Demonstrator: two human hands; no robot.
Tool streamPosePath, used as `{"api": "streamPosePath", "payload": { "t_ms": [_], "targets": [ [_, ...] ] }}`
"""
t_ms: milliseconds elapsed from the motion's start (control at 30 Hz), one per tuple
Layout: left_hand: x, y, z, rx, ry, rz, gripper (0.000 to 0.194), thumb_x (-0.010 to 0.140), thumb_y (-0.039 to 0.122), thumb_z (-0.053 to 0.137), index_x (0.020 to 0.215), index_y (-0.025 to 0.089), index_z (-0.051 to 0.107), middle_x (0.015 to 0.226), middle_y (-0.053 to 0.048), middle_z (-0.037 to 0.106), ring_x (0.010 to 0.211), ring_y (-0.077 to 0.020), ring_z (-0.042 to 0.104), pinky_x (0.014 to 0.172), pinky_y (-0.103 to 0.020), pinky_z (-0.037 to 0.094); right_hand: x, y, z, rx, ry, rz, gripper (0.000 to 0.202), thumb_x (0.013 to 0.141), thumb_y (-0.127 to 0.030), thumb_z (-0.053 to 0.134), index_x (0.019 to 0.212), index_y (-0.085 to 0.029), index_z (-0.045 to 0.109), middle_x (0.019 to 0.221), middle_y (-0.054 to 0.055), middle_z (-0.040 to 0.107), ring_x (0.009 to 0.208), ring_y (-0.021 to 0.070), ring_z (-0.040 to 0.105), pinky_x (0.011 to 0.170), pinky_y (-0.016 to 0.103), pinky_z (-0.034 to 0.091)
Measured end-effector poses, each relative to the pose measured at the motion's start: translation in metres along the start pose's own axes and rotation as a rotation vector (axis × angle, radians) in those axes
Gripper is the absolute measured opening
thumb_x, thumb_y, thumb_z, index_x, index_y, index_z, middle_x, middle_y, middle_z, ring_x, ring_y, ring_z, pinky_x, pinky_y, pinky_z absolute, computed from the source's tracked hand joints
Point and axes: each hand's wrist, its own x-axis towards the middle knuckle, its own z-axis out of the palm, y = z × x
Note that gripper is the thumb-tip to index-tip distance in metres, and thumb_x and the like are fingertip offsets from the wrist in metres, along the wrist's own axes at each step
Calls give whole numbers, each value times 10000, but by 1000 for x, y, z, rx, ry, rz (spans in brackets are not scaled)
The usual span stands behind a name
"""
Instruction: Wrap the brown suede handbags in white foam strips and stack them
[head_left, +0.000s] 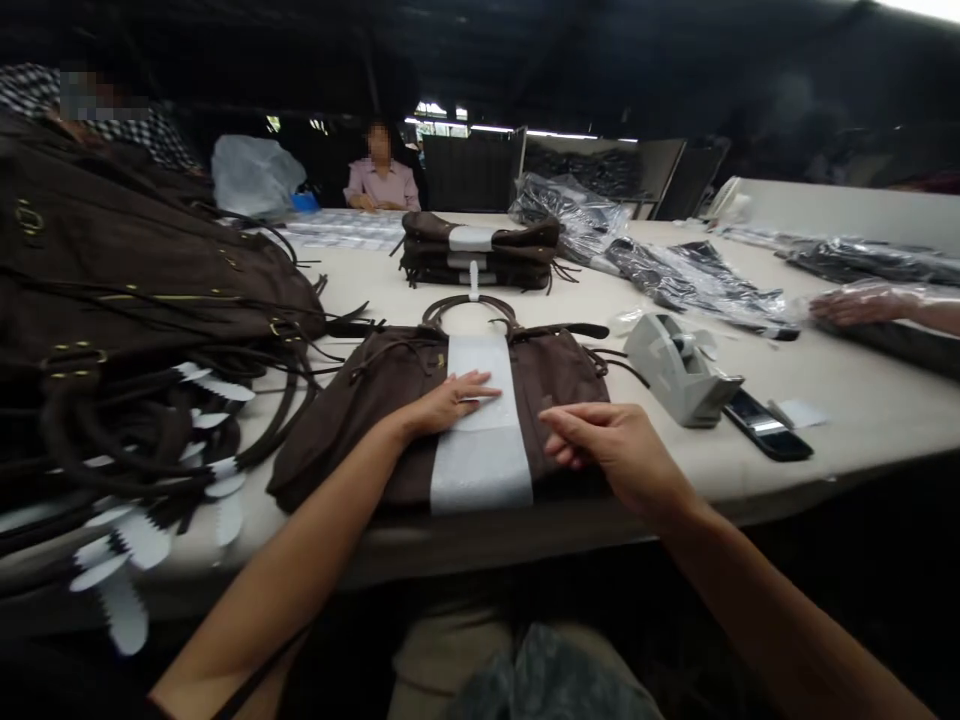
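Note:
A dark brown handbag point(375, 400) lies flat in front of me, its looped handles point(471, 302) pointing away. Around its middle runs a white foam wrap point(480, 470). My left hand point(454, 400) rests on this wrap with the fingers stretched out. Over the bag's right half, my right hand point(592, 435) pinches what looks like a small piece of clear tape point(546, 406) between thumb and forefinger. To the right of the bag stands a grey tape dispenser point(675, 375).
Brown bags point(150, 270) with white tags are piled at the left. Wrapped bags point(480, 245) are stacked behind. A phone point(769, 425) lies near the dispenser. Plastic-covered bags point(697, 280) and another person's hand point(862, 303) are at right. A person point(381, 180) sits across the table.

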Motion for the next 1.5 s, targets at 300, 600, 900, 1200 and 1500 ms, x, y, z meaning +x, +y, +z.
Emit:
{"api": "streamPosePath", "payload": {
  "t_ms": [300,600,900,1200,1500],
  "targets": [
    [-2,-12,-4,-119,46,79,546,857,416,559,1347,176,574,1533,-99,390,1473,-248,253,1224,-415,148,62,12,86,-39,-17,201,136,862,-50,616,991,-90,598,537,53,668,443,105,609,396,131,455],
    [2,-20,-2,-145,49,99,543,798,213,548,1339,173,578,1520,-71,418,1478,-232,239,1236,-426,98,74,37,86,-182,-87,394,347,802,-6,678,939,-188,416,506,13,653,371,131,589,352,163,481],
    [1,-18,-2,-121,52,112,539,794,185,534,1331,159,583,1525,-76,406,1472,-237,255,1236,-426,127,82,38,75,-174,-234,434,434,714,-129,825,887,-201,433,508,-1,645,366,142,586,308,168,452],
    [1,-16,-2,-108,64,106,528,802,172,545,1328,175,589,1520,-65,415,1465,-237,274,1232,-415,149,60,27,60,-115,-142,190,345,787,-156,702,1026,-178,454,569,-2,661,430,114,586,390,156,453],
    [0,-13,-1,-123,64,121,477,818,216,571,1291,186,626,1503,-53,447,1458,-251,290,1225,-384,169,51,3,70,-74,-97,-201,492,739,-364,728,1097,-201,433,618,-44,665,420,95,537,391,163,398]
  ]
}}
